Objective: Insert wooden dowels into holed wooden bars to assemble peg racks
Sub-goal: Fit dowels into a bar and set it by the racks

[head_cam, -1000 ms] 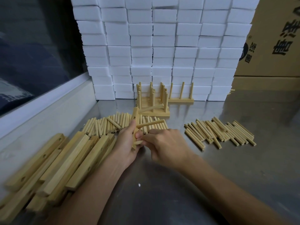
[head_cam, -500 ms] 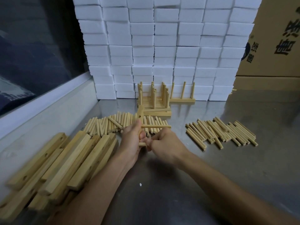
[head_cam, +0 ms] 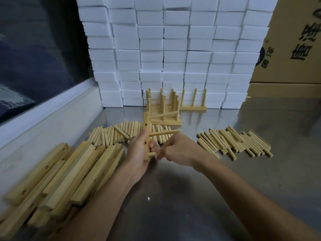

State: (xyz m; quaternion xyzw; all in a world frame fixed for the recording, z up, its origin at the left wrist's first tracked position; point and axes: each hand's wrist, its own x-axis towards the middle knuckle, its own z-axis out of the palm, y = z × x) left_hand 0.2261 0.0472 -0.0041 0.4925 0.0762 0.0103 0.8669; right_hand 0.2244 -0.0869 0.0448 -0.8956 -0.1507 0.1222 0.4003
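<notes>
Now the left hand (head_cam: 139,153) grips the holed bar (head_cam: 147,134) upright, long axis running away from the wrist. Just right of it, the right hand (head_cam: 178,148) pinches a dowel (head_cam: 152,154) lying crosswise, tip at the bar's lowest hole, above which another dowel (head_cam: 164,133) already juts.

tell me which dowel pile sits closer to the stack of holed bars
The dowel pile behind the hands; it lies next to the holed bars, while the other pile lies far right.

Both forearms reaching forward, hands meeting; left hand (head_cam: 139,150) gripping upright bar (head_cam: 147,136), right hand (head_cam: 178,146) pinching dowel (head_cam: 152,154).
</notes>
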